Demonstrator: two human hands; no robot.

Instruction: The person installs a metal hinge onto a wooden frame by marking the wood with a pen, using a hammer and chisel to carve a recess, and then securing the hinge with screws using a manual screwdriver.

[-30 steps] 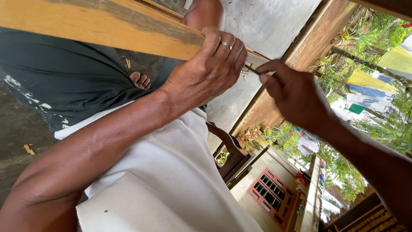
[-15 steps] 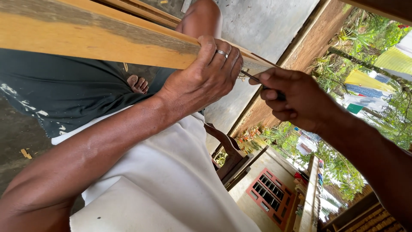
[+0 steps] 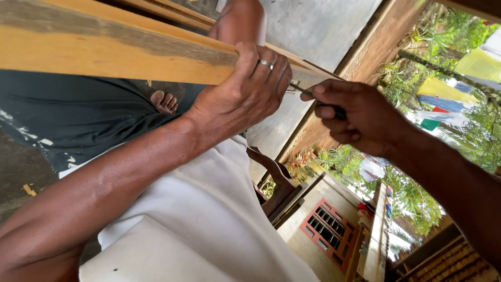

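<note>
My left hand (image 3: 245, 96), a ring on one finger, is clamped over the edge of a long yellow-brown wooden plank (image 3: 104, 52) that runs across the top of the view. My right hand (image 3: 360, 117) pinches a thin dark tool (image 3: 305, 93), perhaps a pencil. Its tip points at the plank's edge just beside my left fingers. The two hands are almost touching. My fingers hide the tool's rear end.
My white shirt (image 3: 198, 224) fills the lower middle. Beneath the plank are dark cloth (image 3: 78, 120), a bare foot (image 3: 164, 102) and a knee (image 3: 240, 21). Beyond lie a concrete floor (image 3: 318, 26), a wooden chair (image 3: 276, 183), a red-windowed building (image 3: 326, 230) and trees (image 3: 459, 130).
My right hand has moved left toward the plank, bringing the tool's tip up beside my left fingers. My left hand keeps its grip on the plank.
</note>
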